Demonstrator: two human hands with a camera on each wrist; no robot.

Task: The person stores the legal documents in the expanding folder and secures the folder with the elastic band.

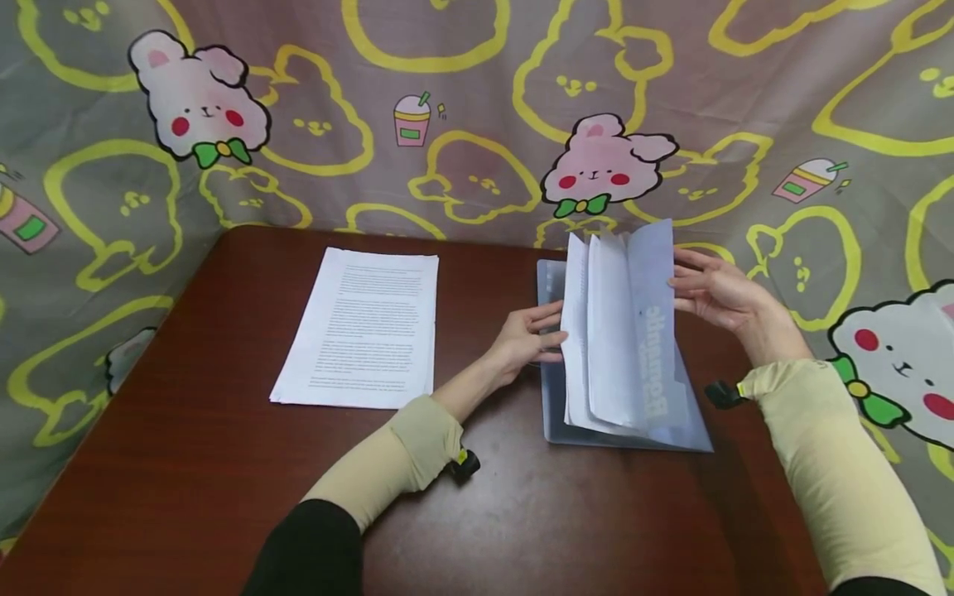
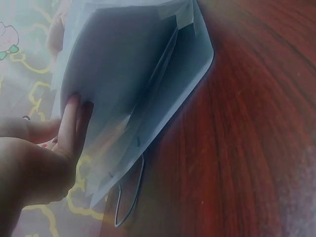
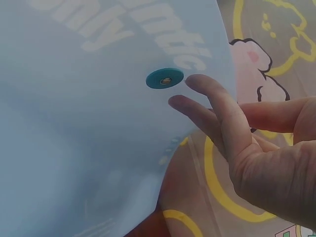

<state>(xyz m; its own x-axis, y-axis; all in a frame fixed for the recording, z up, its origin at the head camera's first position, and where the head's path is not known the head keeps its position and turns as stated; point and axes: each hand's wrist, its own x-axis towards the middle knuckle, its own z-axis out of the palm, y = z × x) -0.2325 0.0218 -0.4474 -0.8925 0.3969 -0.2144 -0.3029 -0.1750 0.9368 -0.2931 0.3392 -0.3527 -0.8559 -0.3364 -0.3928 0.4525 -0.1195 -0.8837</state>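
We place the step in hand as holding the folder (image 1: 656,285) open to handle the sheets (image 1: 609,331) between its covers; we cannot tell whether they are going in or coming out. The folder rests on the right part of the table (image 1: 477,530), one cover on the wood, the other raised. With the left hand (image 1: 517,341) we pinch the near edge of the sheets. With the right hand (image 1: 723,294) we support the raised cover from outside, fingers extended and slightly spread, fingertips beside the button (image 3: 164,79). A cord (image 2: 131,197) loops from the folder's edge. The printed stack (image 1: 373,331) lies flat on the left, apart from both hands. In our judgement, the next move calls for a steady cover and even control of the sheets; loose edges could catch or bend.
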